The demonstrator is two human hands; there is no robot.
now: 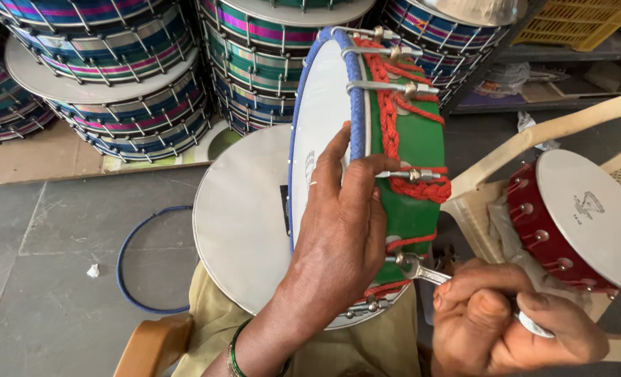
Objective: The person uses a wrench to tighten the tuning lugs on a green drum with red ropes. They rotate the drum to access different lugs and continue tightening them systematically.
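A green drum (412, 150) stands on edge on my lap, with a white head, a blue rim, red rope lacing and metal tension rods. My left hand (342, 223) grips its rim, thumb on the white head and fingers over the green shell. My right hand (509, 321) holds a metal spanner (422, 269) whose jaw sits on a nut low on the drum's side. Beneath the drum lies a flat white drum head (237, 223).
Stacks of striped drums (136, 77) fill the back. A red drum (569, 223) rests on a cream plastic chair (555, 129) at right. A blue hoop (132, 265) lies on the grey floor. A yellow crate (575, 24) sits at top right.
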